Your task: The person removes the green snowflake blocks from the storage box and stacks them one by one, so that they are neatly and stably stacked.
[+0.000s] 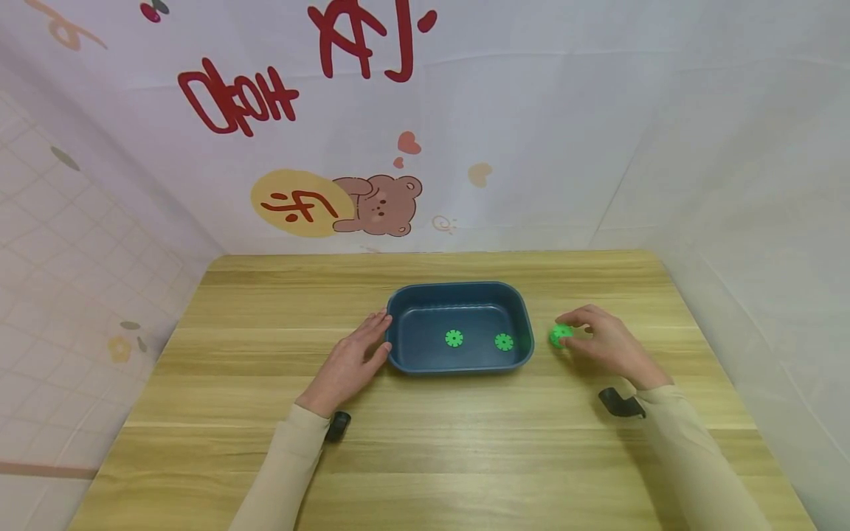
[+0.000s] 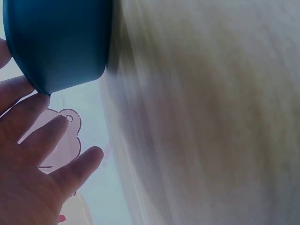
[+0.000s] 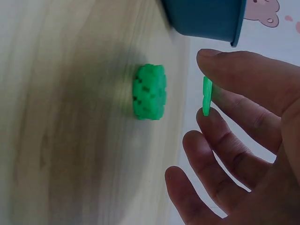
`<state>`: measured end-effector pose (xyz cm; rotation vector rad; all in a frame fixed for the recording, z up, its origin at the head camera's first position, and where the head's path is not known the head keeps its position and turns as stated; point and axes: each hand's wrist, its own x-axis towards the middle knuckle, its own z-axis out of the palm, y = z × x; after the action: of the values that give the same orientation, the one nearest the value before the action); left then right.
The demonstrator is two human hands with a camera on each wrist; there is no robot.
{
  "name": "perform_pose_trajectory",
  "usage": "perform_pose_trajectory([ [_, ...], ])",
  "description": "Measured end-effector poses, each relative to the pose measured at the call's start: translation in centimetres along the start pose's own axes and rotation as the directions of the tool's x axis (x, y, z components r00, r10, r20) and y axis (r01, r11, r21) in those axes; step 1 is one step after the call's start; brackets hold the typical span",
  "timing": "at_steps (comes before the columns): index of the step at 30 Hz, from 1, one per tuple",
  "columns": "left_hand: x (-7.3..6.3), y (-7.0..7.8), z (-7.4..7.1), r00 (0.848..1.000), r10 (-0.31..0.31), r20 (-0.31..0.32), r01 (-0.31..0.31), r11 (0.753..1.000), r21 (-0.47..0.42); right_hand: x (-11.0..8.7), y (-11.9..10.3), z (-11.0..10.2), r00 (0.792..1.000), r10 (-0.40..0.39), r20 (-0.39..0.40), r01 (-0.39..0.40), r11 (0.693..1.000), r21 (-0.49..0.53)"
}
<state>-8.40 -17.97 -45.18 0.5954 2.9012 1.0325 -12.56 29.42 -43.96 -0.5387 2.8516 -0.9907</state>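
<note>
My right hand (image 1: 607,343) pinches one flat green notched disc (image 3: 206,96) between thumb and fingers, seen edge-on in the right wrist view. Beneath it, a short stack of green discs (image 3: 149,93) stands on the table to the right of the blue tub (image 1: 458,371). Two more green discs lie flat inside the tub, one near its middle (image 1: 454,338) and another disc (image 1: 504,342) toward the right end. At the tub's left end, my left hand (image 1: 347,369) rests with fairly straight, spread fingers against the rim.
The wooden table (image 1: 438,450) runs up to a white printed curtain (image 1: 544,147) behind the tub. More white fabric hangs at both sides. A dark wrist mount (image 1: 620,403) sticks out by the right wrist, and another dark mount (image 1: 338,426) by the left.
</note>
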Motion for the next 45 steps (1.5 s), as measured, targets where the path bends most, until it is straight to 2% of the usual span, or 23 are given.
perform_pose_trajectory([
  [18, 0.0, -0.1, 0.0, 1.0, -0.001, -0.007, 0.001, 1.0, -0.024, 0.3, 0.8, 0.5, 0.998, 0.048, 0.05, -0.048, 0.999, 0.015],
  [27, -0.1, -0.1, 0.0, 1.0, 0.005, -0.012, -0.005, 1.0, -0.02, 0.5, 1.5, 0.7, 0.996, 0.047, 0.073, -0.048, 0.999, 0.016],
  [45, -0.1, -0.2, 0.1, 1.0, 0.002, -0.01, -0.002, 1.0, -0.024, 0.5, 1.6, 0.9, 0.995, 0.053, 0.08, -0.054, 0.999, 0.01],
])
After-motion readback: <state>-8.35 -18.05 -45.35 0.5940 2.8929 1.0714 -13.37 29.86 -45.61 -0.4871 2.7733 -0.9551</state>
